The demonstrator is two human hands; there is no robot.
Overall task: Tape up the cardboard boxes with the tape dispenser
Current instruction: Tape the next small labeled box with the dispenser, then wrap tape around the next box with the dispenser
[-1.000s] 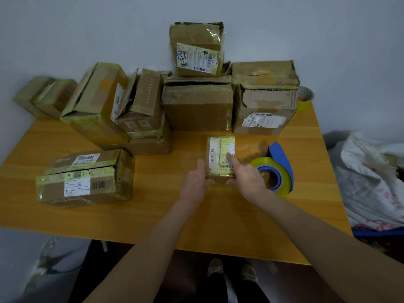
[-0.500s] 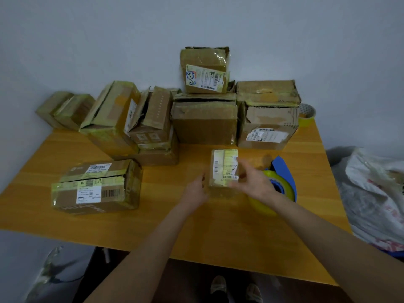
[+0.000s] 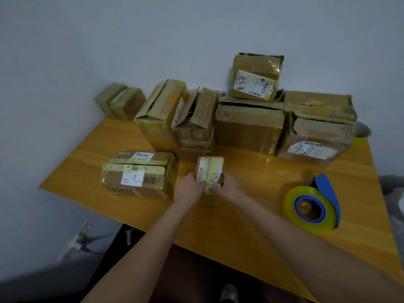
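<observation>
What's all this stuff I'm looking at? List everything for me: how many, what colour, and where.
small box: one, brown with white and yellow labels, mid-table, held in both hands
labelled box: one, brown with yellowish tape, on the table left of the small box
piled boxes: about nine, brown, along the table's far edge by the wall, some stacked
tape dispenser: one, blue with a yellow roll, on the table at the right, untouched
round thing: one, white and yellow, behind the right-hand pile, partly hidden
table: one, orange wood
left hand: grips the small box's left side
right hand: grips its right side
</observation>
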